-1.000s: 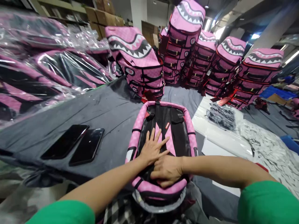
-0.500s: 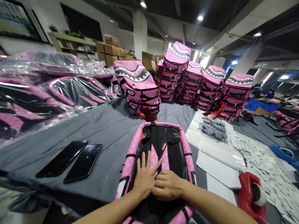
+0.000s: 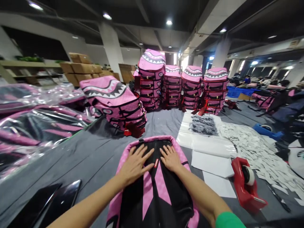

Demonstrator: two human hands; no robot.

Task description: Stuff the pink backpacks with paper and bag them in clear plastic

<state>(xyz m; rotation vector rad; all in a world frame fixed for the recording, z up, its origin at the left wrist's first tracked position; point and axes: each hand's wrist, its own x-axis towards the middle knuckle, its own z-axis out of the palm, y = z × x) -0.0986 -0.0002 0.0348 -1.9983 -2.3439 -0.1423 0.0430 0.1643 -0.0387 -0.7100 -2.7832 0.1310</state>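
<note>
A pink and black backpack point(image 3: 158, 190) lies on the grey-covered table right before me, its black strap side up. A small red label point(image 3: 156, 163) sits near its upper middle. My left hand point(image 3: 136, 163) rests flat on the upper left of the backpack, fingers spread. On the upper right, my right hand point(image 3: 170, 157) also lies flat, its fingers stretched toward the far edge. Neither hand grips anything; both only touch the surface.
Stacked pink backpacks point(image 3: 149, 82) with a shark-teeth print stand at the back. Plastic-wrapped ones point(image 3: 47, 126) lie left. Two phones point(image 3: 59, 202) are at lower left. To the right are white sheets point(image 3: 212, 163), a red tape dispenser point(image 3: 248, 186) and a heap of white strips point(image 3: 256, 152).
Both hands have moved apart and up toward the backpack's far end. My right hand, closed before, has opened flat. The view has turned to the right.
</note>
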